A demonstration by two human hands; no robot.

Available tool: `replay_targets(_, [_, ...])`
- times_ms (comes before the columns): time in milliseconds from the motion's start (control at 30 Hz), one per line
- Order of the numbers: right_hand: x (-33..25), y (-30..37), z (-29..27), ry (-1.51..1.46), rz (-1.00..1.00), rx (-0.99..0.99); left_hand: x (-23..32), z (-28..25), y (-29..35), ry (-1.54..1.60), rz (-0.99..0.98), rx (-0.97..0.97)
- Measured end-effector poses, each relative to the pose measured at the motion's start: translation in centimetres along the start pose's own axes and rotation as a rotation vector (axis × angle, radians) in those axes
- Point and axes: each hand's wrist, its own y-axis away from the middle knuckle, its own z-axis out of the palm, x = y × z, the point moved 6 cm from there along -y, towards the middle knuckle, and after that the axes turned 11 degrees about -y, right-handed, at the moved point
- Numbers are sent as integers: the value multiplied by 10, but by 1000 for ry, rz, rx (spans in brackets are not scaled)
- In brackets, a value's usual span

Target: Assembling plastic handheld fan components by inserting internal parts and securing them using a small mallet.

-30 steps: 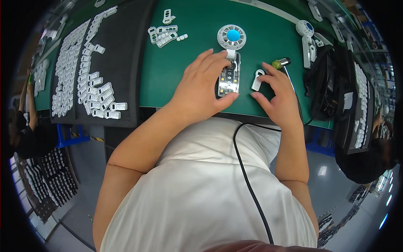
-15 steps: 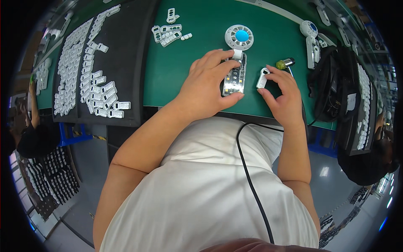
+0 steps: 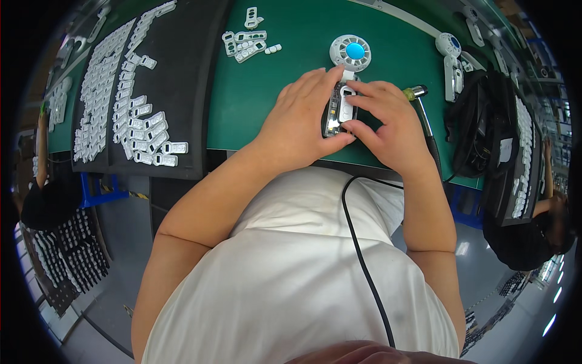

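Observation:
A handheld fan with a white round head and blue centre lies on the green bench, its clear body toward me. My left hand rests along the left side of that body, thumb near its lower end and fingertips at the neck, gripping it. Between the thumb and fingers of my right hand is a white oblong cover with a dark window. It lies over the clear body, hiding most of the circuit board there. Whether the cover is seated or just resting cannot be seen.
A small mallet with a yellow-green tip lies right of my hand. Loose white covers and buttons sit at the back left. Rows of white parts fill the black mat. At right are another fan and a black bag.
My right hand has moved left with the white cover, from beside the mallet onto the fan's clear body. My left hand stays on the fan.

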Motion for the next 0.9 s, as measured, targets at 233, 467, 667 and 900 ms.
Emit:
replay_targets(233, [-3, -4, 2, 42, 4, -39, 2, -2, 2, -32, 18, 21])
replay_targets(467, [-9, -3, 2, 135, -24, -55, 5, -2, 6, -117, 25, 54])
replay_targets(667, [-8, 4, -1, 158, -105, -5, 28, 3, 39, -262, 253, 110])
replay_targets(900, [55, 78, -67, 648, 479, 157, 32, 10, 45, -375, 282, 118])
